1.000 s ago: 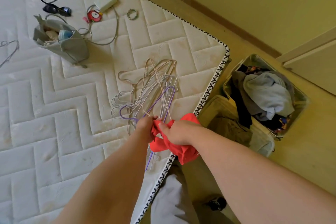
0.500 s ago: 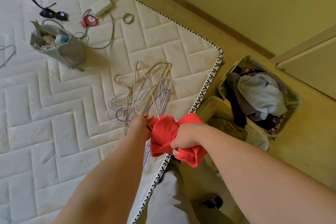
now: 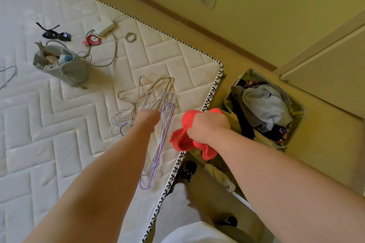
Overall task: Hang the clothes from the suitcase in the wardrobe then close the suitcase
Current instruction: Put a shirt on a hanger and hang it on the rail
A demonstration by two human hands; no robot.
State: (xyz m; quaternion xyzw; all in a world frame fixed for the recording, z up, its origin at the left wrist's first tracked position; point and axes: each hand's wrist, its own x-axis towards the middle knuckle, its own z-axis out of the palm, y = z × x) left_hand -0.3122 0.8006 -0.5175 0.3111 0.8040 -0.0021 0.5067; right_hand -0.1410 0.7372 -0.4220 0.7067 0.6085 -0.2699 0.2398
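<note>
**Change.** The hands, joined on the red garment (image 3: 180,140) half a second ago, are now parted. The garment has been left to the right hand (image 3: 209,124) alone; the left hand (image 3: 147,119) has been moved onto the hangers (image 3: 158,94).

**Right hand.** Clenched round the bunched red garment, which is held off the bed edge and hangs below the fist.

**Left hand.** Laid on the hanger pile, back uppermost. Its fingers are hidden, so a grasp cannot be confirmed.

**Hangers.** A loose wire heap on the bed (image 3: 59,144), under and beyond the left hand. A purple hanger (image 3: 156,156) runs between the two hands.

**Suitcase** (image 3: 226,102). Open on the floor, beyond and right of the right hand, with clothes (image 3: 264,104) heaped inside.

**Judgement.** A hanger is probably being picked for the garment. Hanging has not been done, and much of the task remains.
</note>
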